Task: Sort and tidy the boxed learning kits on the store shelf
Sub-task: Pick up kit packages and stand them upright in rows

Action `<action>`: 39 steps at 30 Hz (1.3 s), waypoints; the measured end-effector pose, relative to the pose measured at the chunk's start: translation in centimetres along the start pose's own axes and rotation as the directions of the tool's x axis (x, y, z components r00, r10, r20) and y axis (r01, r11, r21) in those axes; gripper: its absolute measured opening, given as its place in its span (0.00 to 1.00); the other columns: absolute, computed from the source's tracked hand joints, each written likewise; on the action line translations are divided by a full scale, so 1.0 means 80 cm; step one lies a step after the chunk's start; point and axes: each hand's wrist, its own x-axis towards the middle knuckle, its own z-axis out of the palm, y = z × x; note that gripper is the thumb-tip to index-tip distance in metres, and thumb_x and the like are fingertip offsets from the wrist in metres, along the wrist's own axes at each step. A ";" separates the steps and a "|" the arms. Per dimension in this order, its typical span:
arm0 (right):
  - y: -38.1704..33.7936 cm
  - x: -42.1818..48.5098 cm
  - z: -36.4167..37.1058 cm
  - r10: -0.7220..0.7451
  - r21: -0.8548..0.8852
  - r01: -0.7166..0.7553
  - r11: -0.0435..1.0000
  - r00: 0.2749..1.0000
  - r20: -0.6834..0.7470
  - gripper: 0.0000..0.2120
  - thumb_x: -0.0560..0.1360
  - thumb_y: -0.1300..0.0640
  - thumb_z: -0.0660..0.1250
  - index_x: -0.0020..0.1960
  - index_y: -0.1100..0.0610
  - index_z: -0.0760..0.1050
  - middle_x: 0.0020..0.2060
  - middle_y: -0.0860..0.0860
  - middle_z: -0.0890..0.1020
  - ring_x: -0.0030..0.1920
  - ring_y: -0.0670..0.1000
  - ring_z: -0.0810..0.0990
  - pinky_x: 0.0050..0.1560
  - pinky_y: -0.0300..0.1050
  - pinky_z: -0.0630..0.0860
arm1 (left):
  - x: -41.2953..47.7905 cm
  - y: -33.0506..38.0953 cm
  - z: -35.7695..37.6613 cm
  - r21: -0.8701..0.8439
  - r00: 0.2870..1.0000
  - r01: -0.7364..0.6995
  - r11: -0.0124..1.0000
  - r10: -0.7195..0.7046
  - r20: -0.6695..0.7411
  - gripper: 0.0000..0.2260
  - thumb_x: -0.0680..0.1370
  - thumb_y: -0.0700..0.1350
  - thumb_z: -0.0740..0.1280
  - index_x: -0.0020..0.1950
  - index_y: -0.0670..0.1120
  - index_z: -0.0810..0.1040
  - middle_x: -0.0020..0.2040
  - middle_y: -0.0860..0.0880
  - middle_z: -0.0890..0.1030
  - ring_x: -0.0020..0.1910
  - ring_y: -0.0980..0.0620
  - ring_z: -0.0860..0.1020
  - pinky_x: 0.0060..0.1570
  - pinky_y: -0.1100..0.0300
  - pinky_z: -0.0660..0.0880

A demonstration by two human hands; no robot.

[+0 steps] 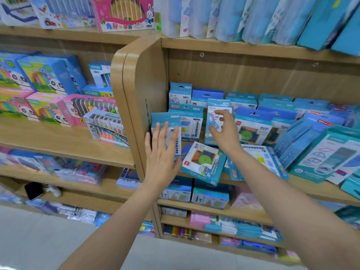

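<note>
Nearest the camera, on the front lip of the shelf [311,189], a green-disc kit [203,162] lies flat on its back with one corner out past the edge. Just beside it a yellow-shape kit [259,162] lies flat too, partly hidden under the right forearm. Both look to have toppled out of the ranks behind them, so I judge they need standing up soon.

Just beyond, the left hand [161,152] is spread wide with its fingers straight, laid flat against the face of the end kit [165,118]. That kit stands upright close against the wooden side panel [136,90]. The flat press reads as a brace: it probably keeps the end of the row square to the panel while the other hand works.

The right hand [226,131] reaches to the rod-model kit [214,107], which stands upright a little further in. Its thumb and forefinger curve like a pincer over the kit's front. I cannot tell whether they have actually closed on the card.

Behind the hands, more blue kits stand in overlapping ranks with their hang-tabs up, reaching to the back of the shelf. To the right, the leaning kits [303,137] slump sideways onto one another, so most of the tidying looks undone.

Farther off, blue packs [292,18] stand in a row on the shelf above. In the neighbouring unit to the left, panda abacus boxes [44,78] sit stacked.
</note>
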 end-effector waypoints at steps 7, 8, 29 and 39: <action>0.013 0.051 -0.007 0.036 -0.497 0.011 0.868 0.996 0.085 0.36 0.74 0.51 0.69 0.76 0.57 0.57 0.68 0.56 0.70 0.70 0.58 0.61 0.65 0.54 0.61 | 0.007 0.011 0.009 -0.011 0.996 0.061 0.998 -0.061 -0.068 0.37 0.71 0.49 0.71 0.76 0.45 0.58 0.73 0.43 0.63 0.76 0.43 0.55 0.74 0.42 0.51; 0.016 0.050 -0.007 0.027 -0.542 0.024 0.840 0.996 0.085 0.36 0.74 0.49 0.70 0.76 0.57 0.57 0.65 0.56 0.71 0.68 0.59 0.62 0.63 0.53 0.60 | 0.008 0.012 0.010 -0.016 0.995 0.062 0.998 -0.063 -0.074 0.37 0.71 0.49 0.71 0.76 0.45 0.58 0.72 0.42 0.63 0.76 0.43 0.55 0.74 0.42 0.52; 0.009 0.037 -0.035 -0.075 -0.285 0.085 0.955 0.996 0.043 0.17 0.69 0.63 0.76 0.55 0.54 0.76 0.67 0.60 0.65 0.67 0.60 0.66 0.64 0.50 0.65 | 0.009 0.011 0.009 -0.067 0.997 0.055 0.996 -0.058 -0.045 0.37 0.73 0.46 0.71 0.77 0.45 0.55 0.75 0.43 0.59 0.76 0.44 0.52 0.74 0.48 0.52; -0.028 0.015 -0.068 -0.319 -0.080 0.309 0.948 0.926 -0.202 0.14 0.69 0.56 0.75 0.49 0.55 0.74 0.48 0.44 0.73 0.53 0.49 0.67 0.50 0.38 0.62 | 0.002 0.005 0.002 -0.030 0.995 0.074 0.997 -0.076 -0.064 0.36 0.70 0.44 0.72 0.76 0.48 0.61 0.71 0.39 0.64 0.71 0.42 0.56 0.69 0.44 0.61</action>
